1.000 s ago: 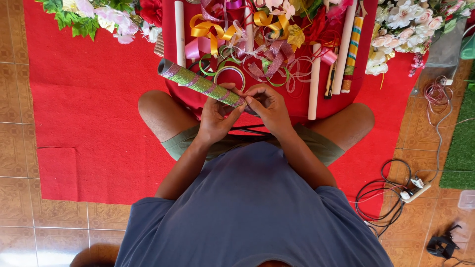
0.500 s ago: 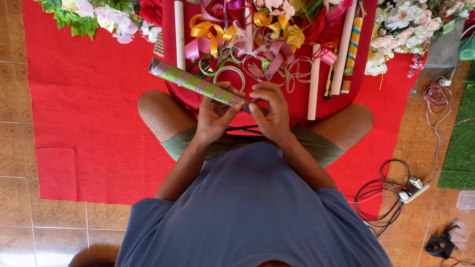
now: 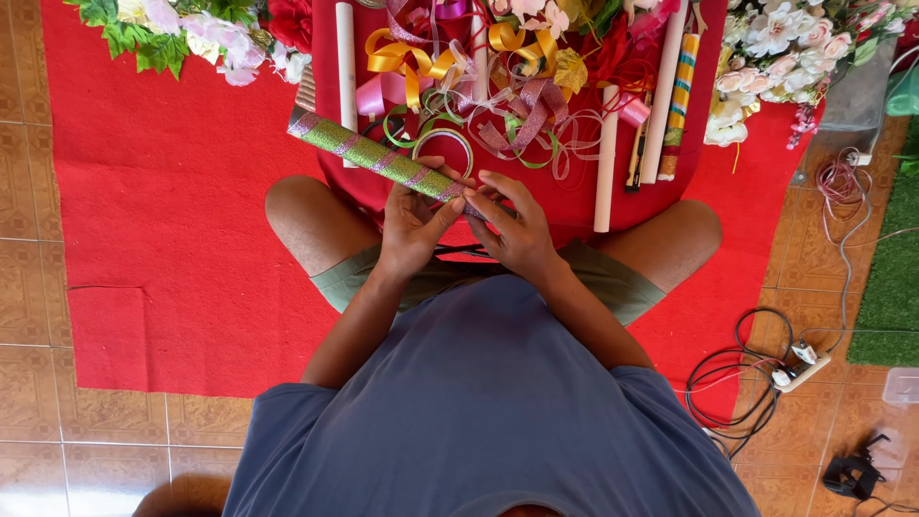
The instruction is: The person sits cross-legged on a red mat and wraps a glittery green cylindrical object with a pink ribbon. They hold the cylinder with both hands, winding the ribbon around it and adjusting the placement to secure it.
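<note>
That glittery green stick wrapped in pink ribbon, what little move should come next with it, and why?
Probably another small turn of the green stick, laying the pink ribbon one band further along. The left hand grips the stick near its close end, the right hand pinches the ribbon there, and the spiral bands already run along the far part up to the hands.

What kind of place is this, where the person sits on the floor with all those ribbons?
Probably a home craft corner, not a shop. A red mat lies on a tiled floor, with loose ribbons, artificial flowers and plain tubes spread out. Both hands hold a green glitter tube.
</note>
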